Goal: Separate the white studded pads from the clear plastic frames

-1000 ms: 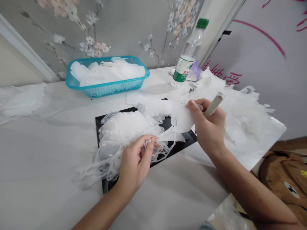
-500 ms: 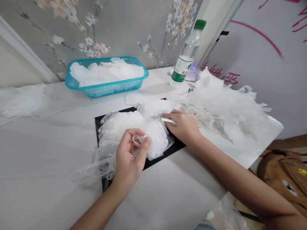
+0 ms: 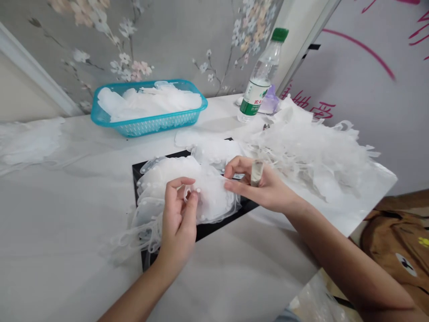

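Observation:
Thin white translucent pieces (image 3: 167, 175) with small dots along their edges lie heaped on a black board (image 3: 214, 229). My left hand (image 3: 179, 214) pinches the looped left end of one sheer white piece (image 3: 212, 197). On the right side of that same piece, my right hand (image 3: 258, 182) closes thumb and forefinger on its edge. A pale, flat-ended tool (image 3: 257, 173) rests in the right hand, crossing its fingers. The piece is spread between both hands, above the board.
A blue basket (image 3: 150, 127) of white pieces stands at the back, with a green-capped bottle (image 3: 256, 85) to its right. A large white heap (image 3: 321, 152) covers the table's right; more white material (image 3: 31, 141) lies far left.
My right hand has turned over, bringing its thumb and forefinger onto the piece's right edge, and the tool now points upward. My left hand has shifted slightly left; the piece looks more spread.

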`<state>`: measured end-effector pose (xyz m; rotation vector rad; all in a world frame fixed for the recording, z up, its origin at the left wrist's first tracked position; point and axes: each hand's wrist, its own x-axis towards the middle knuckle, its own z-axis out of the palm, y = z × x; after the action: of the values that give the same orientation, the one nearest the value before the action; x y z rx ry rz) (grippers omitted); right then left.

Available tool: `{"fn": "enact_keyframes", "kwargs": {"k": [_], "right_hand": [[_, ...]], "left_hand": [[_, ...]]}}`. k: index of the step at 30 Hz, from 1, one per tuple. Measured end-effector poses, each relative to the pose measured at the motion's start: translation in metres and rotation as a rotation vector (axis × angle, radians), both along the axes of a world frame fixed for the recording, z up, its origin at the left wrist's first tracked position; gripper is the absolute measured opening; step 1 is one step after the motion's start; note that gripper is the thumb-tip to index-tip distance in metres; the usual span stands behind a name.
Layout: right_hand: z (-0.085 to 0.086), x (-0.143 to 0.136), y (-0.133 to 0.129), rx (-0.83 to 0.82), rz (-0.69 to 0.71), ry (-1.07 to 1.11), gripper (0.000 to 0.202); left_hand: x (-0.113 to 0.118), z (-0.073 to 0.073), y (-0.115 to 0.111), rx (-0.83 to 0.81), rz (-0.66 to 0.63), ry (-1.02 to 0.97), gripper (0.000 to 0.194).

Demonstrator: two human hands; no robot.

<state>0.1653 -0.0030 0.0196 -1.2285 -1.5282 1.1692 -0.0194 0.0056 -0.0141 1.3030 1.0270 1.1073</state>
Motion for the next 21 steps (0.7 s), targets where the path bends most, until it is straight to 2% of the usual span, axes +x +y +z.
{"fn": "enact_keyframes", "kwargs": {"k": [3,6,10,15,18,21], "right_hand": [[0.0031,0.0045,-0.0004,-0.165,0.112,0.058,0.032],[0.0045,0.0058,-0.0008,-0.253,0.168,0.039,0.029],[0.0032,0.0054,0.0002,-0.241,0.075,0.072,0.029],[0.0011,0.0083,0.0029,-0.261,-0.077,0.289,0.027],[0.0012,0.0073,0.0034,-0.273,-0.094,0.363,0.026],[0.0017,0.0050,0.0029,-0.254,-0.083,0.369,0.024]], "left_hand": [[0.0008,-0.0011,0.0011,-0.010,0.021,-0.019,0.009],[0.0006,-0.0027,0.0013,-0.028,0.045,-0.017,0.011],[0.0020,-0.0036,0.0005,0.051,0.098,-0.023,0.020],[0.0042,-0.0023,-0.0013,0.247,0.089,-0.016,0.027],[0.0029,-0.0023,-0.0017,0.207,0.054,-0.018,0.023],[0.0006,-0.0025,-0.0024,0.088,0.068,0.001,0.014]]}}
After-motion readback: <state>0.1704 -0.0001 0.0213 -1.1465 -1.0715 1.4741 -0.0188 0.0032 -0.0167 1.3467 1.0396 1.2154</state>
